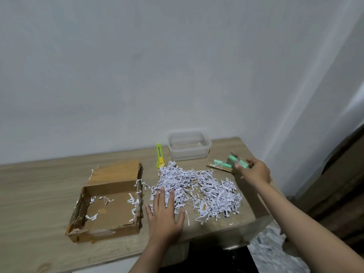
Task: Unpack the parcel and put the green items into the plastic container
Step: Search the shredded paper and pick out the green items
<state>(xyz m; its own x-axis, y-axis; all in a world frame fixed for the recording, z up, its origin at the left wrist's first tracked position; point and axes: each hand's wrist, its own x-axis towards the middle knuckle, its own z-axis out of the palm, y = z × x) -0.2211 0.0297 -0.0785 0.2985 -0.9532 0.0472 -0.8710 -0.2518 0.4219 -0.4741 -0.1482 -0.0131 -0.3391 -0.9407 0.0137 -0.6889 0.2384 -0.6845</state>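
The opened cardboard parcel (110, 203) lies on the left of the wooden table, with only a few paper shreds inside. A heap of white shredded paper (197, 190) is spread over the middle. My left hand (164, 215) rests flat on the heap's near left edge, fingers straight. My right hand (254, 171) grips a green item in clear wrapping (237, 161) at the right. Another green item on a gold card (220, 166) lies just left of it on the table. The clear plastic container (188, 145) stands empty behind the heap.
A yellow-green utility knife (160, 155) lies left of the container, by the wall. The table's right edge (258, 217) is close to my right arm. More shredded paper lies on the floor (275, 251) below right.
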